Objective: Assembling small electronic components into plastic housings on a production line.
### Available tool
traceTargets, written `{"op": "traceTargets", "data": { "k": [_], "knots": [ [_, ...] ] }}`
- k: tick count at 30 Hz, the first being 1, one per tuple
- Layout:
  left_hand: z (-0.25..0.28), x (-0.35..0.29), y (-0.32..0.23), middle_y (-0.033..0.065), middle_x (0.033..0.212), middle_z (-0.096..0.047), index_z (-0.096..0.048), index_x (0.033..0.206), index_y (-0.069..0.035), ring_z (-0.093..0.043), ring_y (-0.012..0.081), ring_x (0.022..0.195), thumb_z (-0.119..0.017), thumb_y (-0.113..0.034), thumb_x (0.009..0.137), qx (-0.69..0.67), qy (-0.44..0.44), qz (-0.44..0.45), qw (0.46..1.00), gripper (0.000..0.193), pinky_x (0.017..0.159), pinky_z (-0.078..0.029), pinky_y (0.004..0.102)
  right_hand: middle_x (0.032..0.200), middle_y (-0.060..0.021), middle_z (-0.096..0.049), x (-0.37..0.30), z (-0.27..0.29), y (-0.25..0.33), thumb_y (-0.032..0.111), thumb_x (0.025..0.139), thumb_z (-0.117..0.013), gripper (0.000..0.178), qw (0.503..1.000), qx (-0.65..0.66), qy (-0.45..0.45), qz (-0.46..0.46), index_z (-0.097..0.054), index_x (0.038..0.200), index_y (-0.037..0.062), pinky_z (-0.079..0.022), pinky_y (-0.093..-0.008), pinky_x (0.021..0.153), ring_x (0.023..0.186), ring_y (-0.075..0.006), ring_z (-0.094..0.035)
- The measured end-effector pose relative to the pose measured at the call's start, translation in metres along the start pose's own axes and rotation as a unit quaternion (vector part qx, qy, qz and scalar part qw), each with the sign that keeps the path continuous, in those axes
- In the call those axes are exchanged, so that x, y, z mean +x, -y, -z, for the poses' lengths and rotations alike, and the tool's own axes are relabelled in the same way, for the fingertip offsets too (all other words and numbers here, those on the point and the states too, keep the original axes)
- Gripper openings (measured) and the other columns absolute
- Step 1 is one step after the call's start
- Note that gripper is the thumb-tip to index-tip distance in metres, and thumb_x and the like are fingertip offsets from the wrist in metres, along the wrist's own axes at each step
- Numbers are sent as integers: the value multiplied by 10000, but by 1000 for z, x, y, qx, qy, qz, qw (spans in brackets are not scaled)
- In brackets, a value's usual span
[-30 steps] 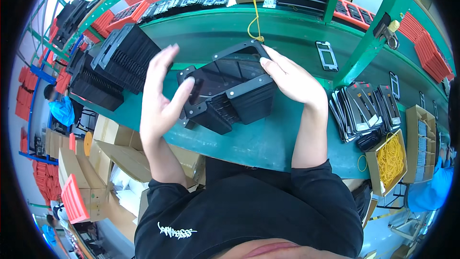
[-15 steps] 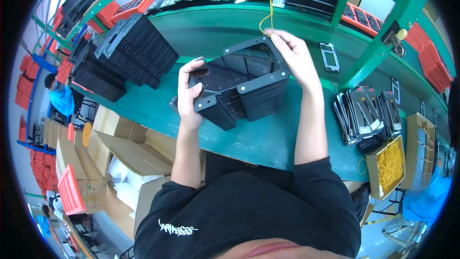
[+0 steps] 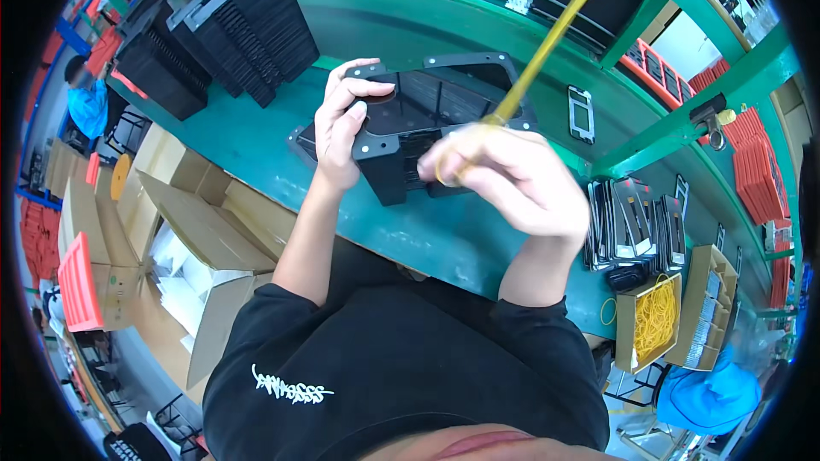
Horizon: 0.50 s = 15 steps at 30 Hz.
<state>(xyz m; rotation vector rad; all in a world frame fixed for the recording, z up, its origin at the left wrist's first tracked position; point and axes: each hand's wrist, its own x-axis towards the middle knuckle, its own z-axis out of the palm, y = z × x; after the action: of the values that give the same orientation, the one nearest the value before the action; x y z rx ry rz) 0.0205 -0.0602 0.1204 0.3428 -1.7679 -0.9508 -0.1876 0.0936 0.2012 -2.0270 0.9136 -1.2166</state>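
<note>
Slightly tilted above the green bench, a stack of black plastic frames [image 3: 382, 172] is gripped at its left end by my left hand [image 3: 336, 130], thumb and fingers closed over the edge. Dark glossy panels show in its top opening. My right hand [image 3: 525, 181], blurred by motion, is closed on a yellow rubber band [image 3: 553, 41] in front of the stack's near side. The band runs taut from the top of the view down to my fingers. My right hand hides part of the stack's right end.
Tall stacks of black frames [image 3: 256, 30] stand at the bench's left. At right are dark panels [image 3: 628, 218], a box of yellow rubber bands [image 3: 656, 316] and a divided carton [image 3: 705, 307]. Green posts [image 3: 683, 132] rise beyond. Open cardboard boxes [image 3: 205, 230] lie lower left.
My right hand has come down and nearer from the stack's far right corner, drawing the yellow rubber band with it into a stretched line. My left hand keeps its hold on the stack.
</note>
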Motion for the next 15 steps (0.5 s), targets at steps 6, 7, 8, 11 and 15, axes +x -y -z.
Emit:
{"op": "traceTargets", "data": {
  "k": [6,7,8,11,15],
  "knots": [
    [12,-1,5,218,1329,-573,-699,1171,-30,-461,368,1364,-708,-542,757,-1,53,-53,997,659,1141,-357,473,1083,-189,-702,-1,-3,3,145,983,-649,151,994,-36,102,28,-682,987,-3,-563,-413,923,1069,-340,-713],
    [13,0,4,216,1337,-564,-693,1190,-40,-460,370,1365,-751,-548,705,20,62,-55,996,705,1134,-368,475,1088,-184,-703,-3,-1,4,145,982,-652,148,994,-27,102,23,-687,981,2,-558,-415,935,1082,-338,-708],
    [15,0,4,214,1344,-556,-687,1209,-51,-460,372,1366,-795,-554,653,40,71,-58,995,758,1127,-379,478,1092,-178,-703,-5,1,4,146,982,-654,145,994,-18,103,17,-691,975,6,-552,-416,946,1096,-336,-703],
    [18,0,6,211,1363,-538,-676,1234,-62,-458,375,1367,-850,-536,596,60,82,-60,993,814,1117,-393,484,1100,-178,-698,-7,8,-1,163,989,-650,161,995,-24,97,26,-685,976,6,-553,-421,947,1096,-345,-704],
    [18,0,8,221,1379,-525,-661,1255,-51,-464,374,1359,-843,-559,608,75,86,-58,992,843,1109,-397,484,1123,-181,-689,-3,5,-6,199,1001,-643,196,989,-61,131,9,-681,967,9,-557,-427,948,1092,-355,-707]
  ]
}}
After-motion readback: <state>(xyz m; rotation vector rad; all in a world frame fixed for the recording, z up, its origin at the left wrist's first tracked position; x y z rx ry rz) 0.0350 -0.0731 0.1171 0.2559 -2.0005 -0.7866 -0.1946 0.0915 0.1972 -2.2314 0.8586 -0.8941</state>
